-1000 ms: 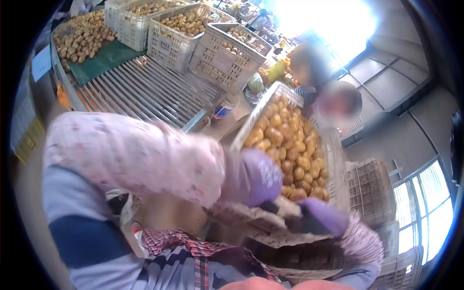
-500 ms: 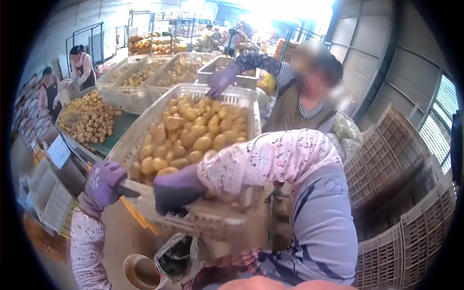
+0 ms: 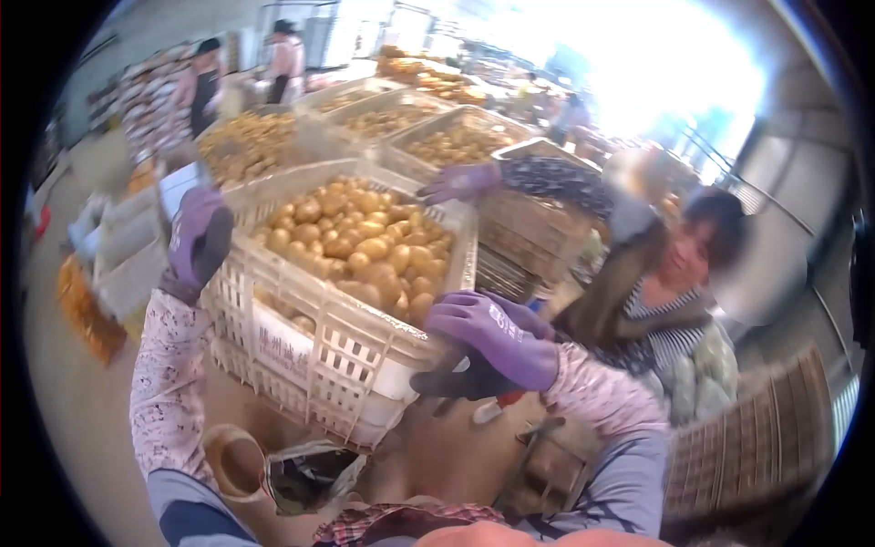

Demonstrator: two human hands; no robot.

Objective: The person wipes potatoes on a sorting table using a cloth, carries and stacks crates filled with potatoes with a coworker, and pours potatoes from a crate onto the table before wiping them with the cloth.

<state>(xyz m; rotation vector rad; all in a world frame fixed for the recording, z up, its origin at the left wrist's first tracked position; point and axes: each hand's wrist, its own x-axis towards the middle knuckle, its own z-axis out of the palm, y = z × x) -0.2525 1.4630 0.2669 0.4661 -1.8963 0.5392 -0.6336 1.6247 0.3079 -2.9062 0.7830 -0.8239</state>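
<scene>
A pale plastic crate (image 3: 355,351) full of potatoes (image 3: 365,242) is in front of me, its slatted side and a printed label facing me. My left hand (image 3: 198,239), in a purple glove with a dark palm, is closed at the crate's near left corner. My right hand (image 3: 492,342), gloved the same way, is closed round the near right corner, with its dark fingers bent downward. A co-worker's purple-gloved hand (image 3: 460,183) rests at the far right rim of the same crate.
More potato crates (image 3: 456,141) stand behind, and a heap of loose potatoes (image 3: 246,146) lies at the back left. The co-worker (image 3: 656,283) leans in from the right. Below are a bucket (image 3: 235,460) and an open bag (image 3: 314,474). Brown crates (image 3: 756,438) stand at right.
My right hand has moved from the crate's near side to its near right corner. The crate now shows its labelled front more fully. My view has swung to the right.
</scene>
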